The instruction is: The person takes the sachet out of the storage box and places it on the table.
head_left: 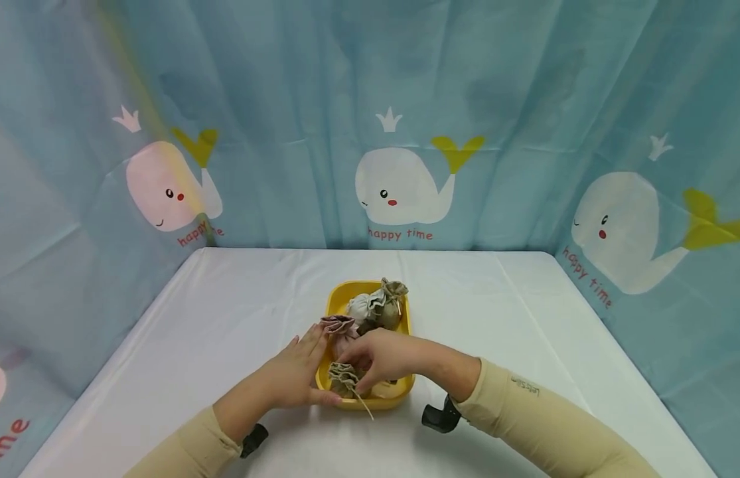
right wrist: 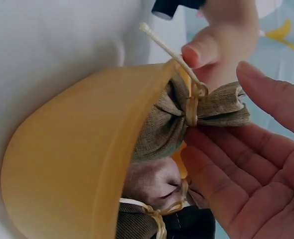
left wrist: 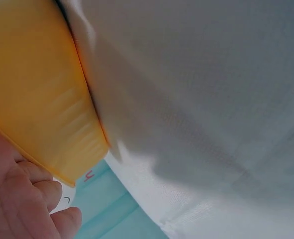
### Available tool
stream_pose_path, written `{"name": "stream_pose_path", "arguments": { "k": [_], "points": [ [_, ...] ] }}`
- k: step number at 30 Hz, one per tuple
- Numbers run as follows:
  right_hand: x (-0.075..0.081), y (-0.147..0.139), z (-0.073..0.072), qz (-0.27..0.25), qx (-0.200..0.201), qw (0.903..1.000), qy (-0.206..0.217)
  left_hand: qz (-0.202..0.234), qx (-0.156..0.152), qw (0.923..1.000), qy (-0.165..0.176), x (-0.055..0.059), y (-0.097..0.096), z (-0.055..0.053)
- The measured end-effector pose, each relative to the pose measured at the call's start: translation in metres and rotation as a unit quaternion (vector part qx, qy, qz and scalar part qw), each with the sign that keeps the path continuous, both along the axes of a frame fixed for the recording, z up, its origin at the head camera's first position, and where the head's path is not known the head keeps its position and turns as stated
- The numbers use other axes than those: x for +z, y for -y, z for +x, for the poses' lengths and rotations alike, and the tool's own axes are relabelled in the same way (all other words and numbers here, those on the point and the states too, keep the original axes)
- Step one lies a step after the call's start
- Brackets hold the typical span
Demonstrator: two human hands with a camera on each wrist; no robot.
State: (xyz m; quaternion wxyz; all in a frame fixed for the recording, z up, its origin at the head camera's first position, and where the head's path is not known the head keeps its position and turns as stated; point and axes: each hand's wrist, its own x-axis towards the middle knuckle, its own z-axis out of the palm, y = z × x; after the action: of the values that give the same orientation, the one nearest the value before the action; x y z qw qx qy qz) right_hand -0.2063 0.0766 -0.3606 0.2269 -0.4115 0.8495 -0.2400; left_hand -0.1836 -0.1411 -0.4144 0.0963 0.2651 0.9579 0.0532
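We saw the olive drawstring pouch (right wrist: 159,129) inside the yellow plastic bin (right wrist: 62,154), in its near left corner, with the gathered neck above the rim. The pale cord (right wrist: 162,45) reached out over the bin's near rim. Our right hand (head_left: 384,355) was over the bin, held rather wide: thumb and fingers stood on two sides of the neck, the thumb apart from the cloth; whether the fingertips pressed it, we could not tell. Our left hand (head_left: 295,375) rested on the bin's left side, fingers extended, thumb at the near corner. Behind the olive pouch, the bin held a pink pouch (head_left: 344,343) and, farther, a white pouch (head_left: 358,308).
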Motion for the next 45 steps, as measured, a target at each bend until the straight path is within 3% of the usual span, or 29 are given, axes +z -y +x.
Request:
{"name": "stream_pose_path", "arguments": {
  "k": [11,21,27,45],
  "points": [
    [-0.004,0.006,0.001,0.032,0.042,0.9972,-0.052,0.006,-0.005,1.0,-0.004,-0.002,0.003,0.0],
    [-0.005,0.006,0.002,0.03,0.03,0.9984,-0.038,0.004,-0.009,0.9999,-0.008,-0.004,0.003,-0.003],
    [-0.009,0.007,0.006,0.035,0.038,0.9973,-0.052,0.004,-0.003,1.0,0.007,-0.005,0.003,-0.002],
    [-0.014,0.007,0.006,0.009,0.049,0.9944,-0.094,0.003,-0.003,1.0,0.003,-0.005,0.003,-0.003]
  ]
}}
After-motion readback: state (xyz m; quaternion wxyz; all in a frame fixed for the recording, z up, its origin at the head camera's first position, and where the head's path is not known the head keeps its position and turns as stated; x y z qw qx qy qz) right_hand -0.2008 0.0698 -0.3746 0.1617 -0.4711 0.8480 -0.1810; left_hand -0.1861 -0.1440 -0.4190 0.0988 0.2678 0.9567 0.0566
